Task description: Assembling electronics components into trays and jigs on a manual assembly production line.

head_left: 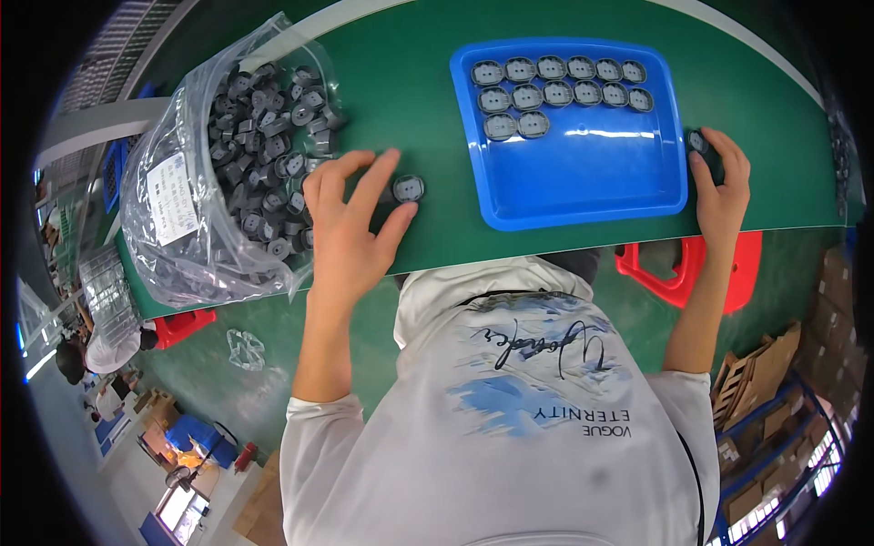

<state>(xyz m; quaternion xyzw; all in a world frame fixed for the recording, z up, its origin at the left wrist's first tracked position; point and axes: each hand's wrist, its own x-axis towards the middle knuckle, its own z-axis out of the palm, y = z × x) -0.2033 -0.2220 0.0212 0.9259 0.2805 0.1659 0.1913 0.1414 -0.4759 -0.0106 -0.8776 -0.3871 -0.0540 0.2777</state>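
My left hand (353, 223) is open over the green table, its fingers spread. Close to its thumb and index finger lies a small grey round plastic part (409, 188), apart from the fingertips. Beside that hand stands a clear plastic bag (150, 246) with many loose grey plastic parts (264, 136) showing in its mouth. My right hand (724, 187) pinches a dark grey plastic part (698, 142) between thumb and fingers, just outside the right wall of a blue tray (583, 218). Rows of similar parts (552, 93) lie in the tray's far half, the third row only at its left.
The green table (401, 82) has a pale curved far edge. A red stool (746, 273) stands below its front edge at right. Shelving with cardboard boxes (765, 382) is at the lower right. Another person (114, 350) sits farther off at left.
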